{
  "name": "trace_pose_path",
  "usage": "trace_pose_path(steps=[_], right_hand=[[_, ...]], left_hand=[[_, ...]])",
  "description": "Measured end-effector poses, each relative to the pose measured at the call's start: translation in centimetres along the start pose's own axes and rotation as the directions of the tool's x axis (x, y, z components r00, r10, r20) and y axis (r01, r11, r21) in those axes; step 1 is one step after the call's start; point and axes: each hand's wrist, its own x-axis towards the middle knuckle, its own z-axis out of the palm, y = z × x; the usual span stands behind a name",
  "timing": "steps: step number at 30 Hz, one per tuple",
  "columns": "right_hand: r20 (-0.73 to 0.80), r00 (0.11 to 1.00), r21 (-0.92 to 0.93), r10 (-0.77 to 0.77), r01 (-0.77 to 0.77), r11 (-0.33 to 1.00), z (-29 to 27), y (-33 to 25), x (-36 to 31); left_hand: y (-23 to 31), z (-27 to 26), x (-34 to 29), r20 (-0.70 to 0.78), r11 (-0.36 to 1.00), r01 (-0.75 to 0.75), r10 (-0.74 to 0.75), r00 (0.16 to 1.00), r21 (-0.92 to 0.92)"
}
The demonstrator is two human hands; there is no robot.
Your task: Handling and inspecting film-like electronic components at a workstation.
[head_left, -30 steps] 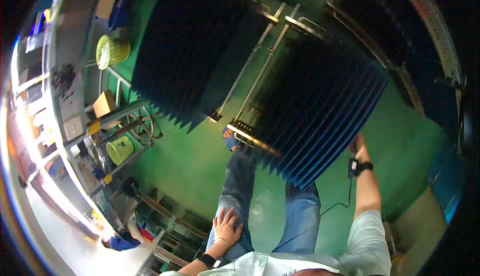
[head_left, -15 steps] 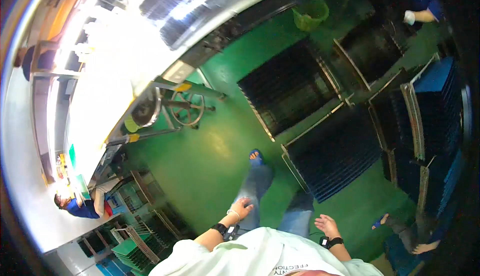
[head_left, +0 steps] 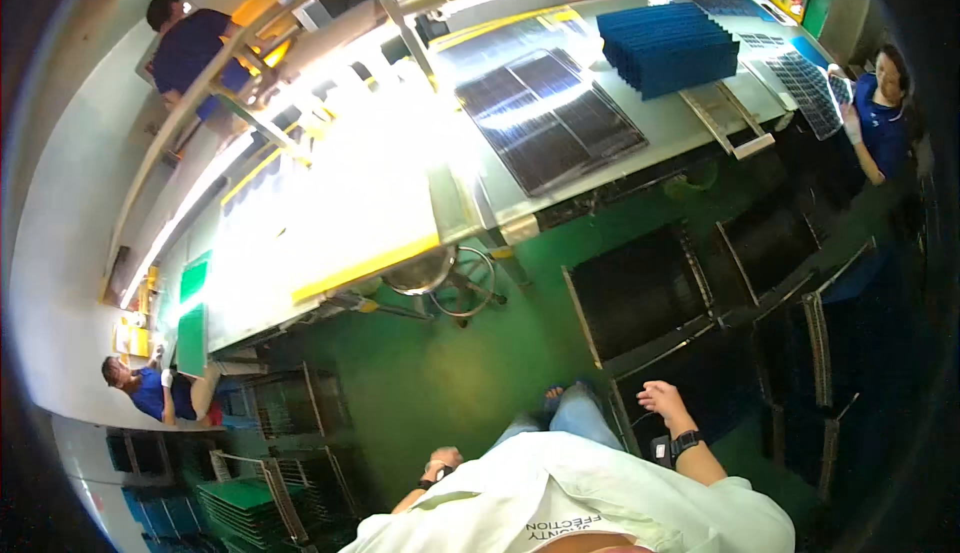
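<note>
My left hand (head_left: 443, 458) hangs low beside my body, holding nothing that I can make out; its fingers are blurred. On the other side my right hand (head_left: 662, 399) reaches forward at waist height, fingers apart and nothing in it. Nearest to it stands a rack of dark panels (head_left: 640, 298), not touched. Ahead, a dark glossy panel with a grid (head_left: 555, 118) lies flat on the long workbench (head_left: 590, 178). Behind it to the right a stack of blue corrugated sheets (head_left: 665, 48) rests on the same bench.
A round stool (head_left: 420, 275) sits under the bench edge. Racks with green boards (head_left: 245, 498) stand at left, more dark racks (head_left: 770, 253) at right. Co-workers are at the left end (head_left: 170, 393), behind the bench (head_left: 195, 58) and at far right (head_left: 880, 118). Green floor (head_left: 440, 373) lies before me.
My view has tilted up and swung, bringing more of the bench and the blue stack in. My right hand has risen and moved forward; my left hand has dropped nearer my body.
</note>
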Motion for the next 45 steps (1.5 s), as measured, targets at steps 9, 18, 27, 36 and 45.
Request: trace_pose_path(steps=[9,18,27,36,45], right_hand=[[0.084,0.877,-0.116,-0.472,0.479,0.870,5.9,-20.1,6.3],[0.375,0.341,-0.613,-0.862,0.789,0.045,16.8,-38.4,15.1],[0.574,0.357,-0.744,-0.737,0.604,-0.286,21.0,-37.4,17.7],[0.387,0.150,-0.589,-0.910,0.799,-0.119,24.3,-44.2,12.4],[0.305,0.144,-0.477,-0.941,0.879,-0.020,26.2,-51.3,3.5]], left_hand=[[2.6,-15.9,-0.2,-0.111,0.994,-0.054,0.043,0.993,-0.097],[9.1,-38.0,2.3,-0.796,0.670,-0.499,-0.242,0.554,-0.551],[12.3,-45.0,0.8,-0.793,0.571,-0.619,-0.096,0.601,-0.539],[15.9,-58.0,1.4,-0.905,0.596,-0.803,0.329,0.270,-0.023],[24.7,-64.4,-1.9,-0.742,0.184,-0.971,0.627,0.237,-0.154]])
